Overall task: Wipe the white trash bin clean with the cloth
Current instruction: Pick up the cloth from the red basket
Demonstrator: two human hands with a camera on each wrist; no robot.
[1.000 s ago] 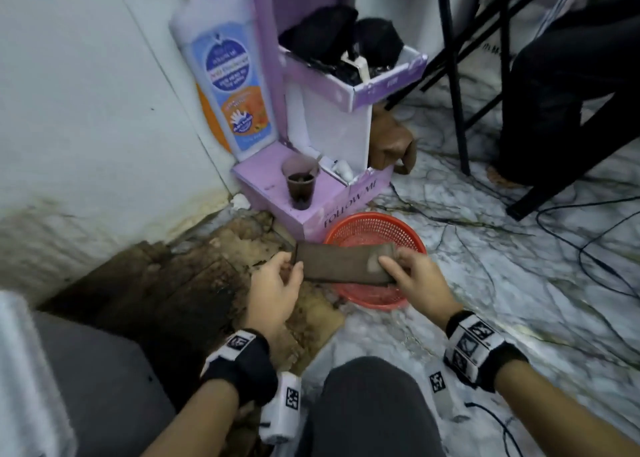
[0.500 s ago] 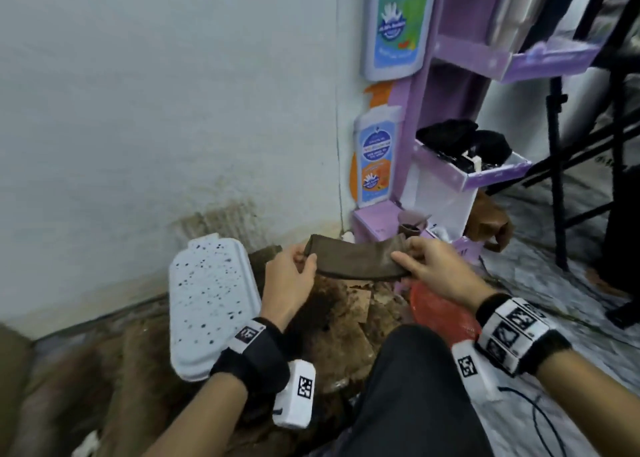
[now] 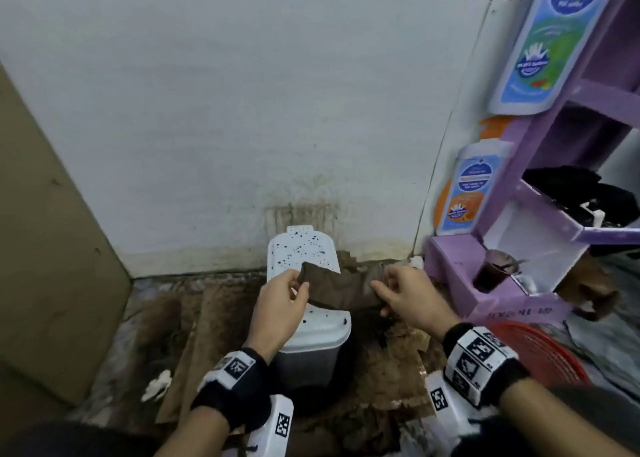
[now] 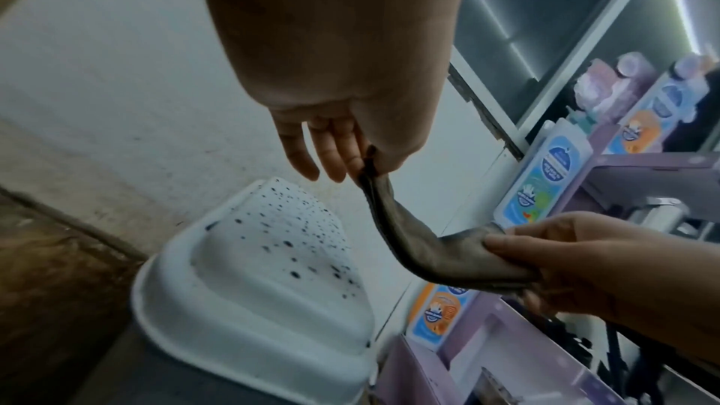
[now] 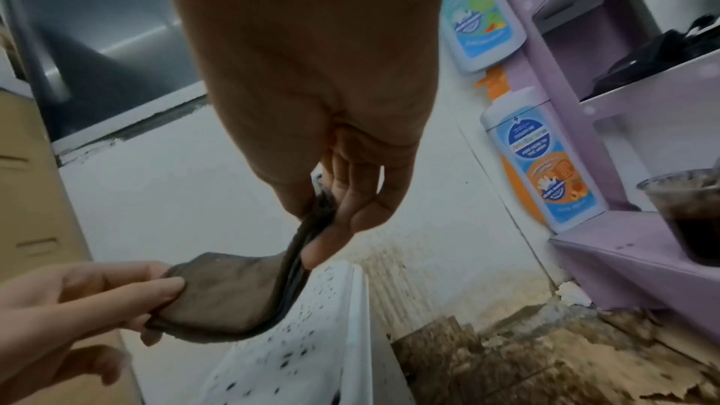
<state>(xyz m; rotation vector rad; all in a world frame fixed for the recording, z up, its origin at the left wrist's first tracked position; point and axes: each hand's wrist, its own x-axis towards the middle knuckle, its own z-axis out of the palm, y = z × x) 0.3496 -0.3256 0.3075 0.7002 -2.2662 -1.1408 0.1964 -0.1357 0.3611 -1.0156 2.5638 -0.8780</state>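
A white trash bin with a grey body stands on the floor by the wall; its white lid is spattered with dark spots. Over the lid I hold a folded brown cloth stretched between both hands. My left hand pinches its left end between thumb and fingers. My right hand pinches the right end. The cloth hangs just above the lid; contact with it cannot be told.
A purple shelf unit stands close on the right with soap bottles, a cup of dark liquid and black items. A red basket lies at right. Stained cardboard covers the floor; a brown board leans at left.
My view swung left from the red basket to the bin. Both hands carried the cloth leftward, so it now hangs over the spotted lid.
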